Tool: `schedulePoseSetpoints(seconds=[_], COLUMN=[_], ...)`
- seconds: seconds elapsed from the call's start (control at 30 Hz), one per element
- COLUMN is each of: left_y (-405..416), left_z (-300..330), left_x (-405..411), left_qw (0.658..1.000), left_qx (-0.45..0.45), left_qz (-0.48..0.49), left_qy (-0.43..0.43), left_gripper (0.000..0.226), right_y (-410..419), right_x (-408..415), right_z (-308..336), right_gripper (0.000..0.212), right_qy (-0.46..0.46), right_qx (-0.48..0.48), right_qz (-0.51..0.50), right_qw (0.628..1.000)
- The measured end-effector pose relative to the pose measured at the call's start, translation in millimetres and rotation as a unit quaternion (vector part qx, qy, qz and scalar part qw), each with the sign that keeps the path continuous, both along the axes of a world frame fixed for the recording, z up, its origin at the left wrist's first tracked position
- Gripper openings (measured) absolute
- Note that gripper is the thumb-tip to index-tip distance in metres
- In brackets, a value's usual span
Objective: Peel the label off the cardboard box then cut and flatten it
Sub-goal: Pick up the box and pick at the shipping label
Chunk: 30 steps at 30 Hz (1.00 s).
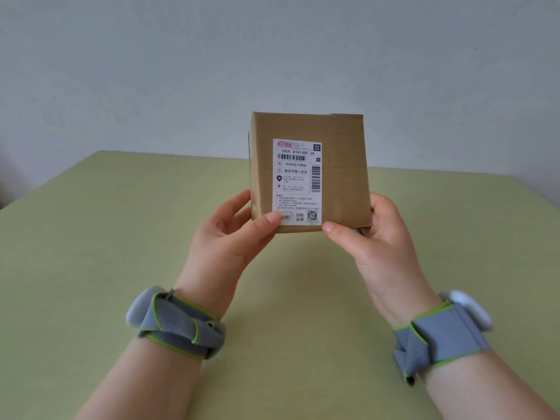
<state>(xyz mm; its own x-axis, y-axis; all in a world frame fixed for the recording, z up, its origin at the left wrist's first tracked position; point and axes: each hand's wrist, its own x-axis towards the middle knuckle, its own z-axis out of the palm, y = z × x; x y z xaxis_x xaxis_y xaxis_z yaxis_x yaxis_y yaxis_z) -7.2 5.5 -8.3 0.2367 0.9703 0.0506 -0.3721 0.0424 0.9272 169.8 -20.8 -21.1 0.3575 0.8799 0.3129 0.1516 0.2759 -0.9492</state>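
Two hands up, and between them one box (342,140), held off the worktop (91,237) and well above its middle. The left hand (230,237) grips the box's lower left corner, thumb pressed flat on the bottom left corner of the label (298,181), fingers curling round behind the left edge. The right hand (375,241) clasps the lower right corner, thumb tip lying along the bottom edge just beside the label's lower right corner, fingers wrapped behind the right side. Both hold firm.

The box stands upright, its broad face turned to the camera, a seam running across the middle. One white label sits on that face, left of centre, stuck down flat as far as can be seen. Readable on it: "190A A161-BB 28" above a barcode, then "N109" followed by Chinese characters, a second barcode set upright at the right edge, and a QR code at bottom right. The finer print is too small to make out.

Each wrist carries a grey band with green trim and a white pod: two bands (181,325) in all. Below lies the pale green worktop, its far edge meeting a plain grey wall (272,50).
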Motion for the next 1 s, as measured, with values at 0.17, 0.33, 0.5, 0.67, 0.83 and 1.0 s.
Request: schedulePoseSetpoints(seconds=[0.17, 0.33, 0.5, 0.67, 0.83, 1.0], left_y=[-4.2, -1.1, -0.7, -14.7, -32.4, -40.4], left_z=[0.0, -4.8, -7.6, 1.8, 4.0, -5.6], left_x=[2.7, 2.4, 1.1, 2.5, -4.7, -11.2], left_qw=[1.0, 0.999, 0.997, 0.986, 0.976, 0.962], left_qx=[0.007, 0.009, 0.023, 0.045, 0.062, 0.053], left_qz=[0.006, -0.002, -0.005, 0.055, 0.062, 0.058], left_qy=[0.004, 0.032, 0.067, 0.152, 0.197, 0.263], left_gripper=[0.069, 0.072, 0.084, 0.088, 0.11, 0.112], right_y=[-0.6, -0.6, -4.9, -18.0, -27.5, -30.6], right_x=[1.8, 1.2, -0.6, -15.1, -27.0, -28.9], right_z=[0.0, -1.2, 2.9, 13.6, 34.8, 30.6], right_gripper=[0.063, 0.061, 0.057, 0.079, 0.078, 0.074], right_qy=[0.007, -0.002, -0.061, -0.32, -0.328, -0.328], right_qx=[0.0, 0.0, 0.002, 0.105, 0.082, 0.017], right_qz=[-0.009, -0.02, -0.041, -0.176, -0.044, 0.032], right_qw=[1.0, 1.0, 0.997, 0.925, 0.94, 0.944])
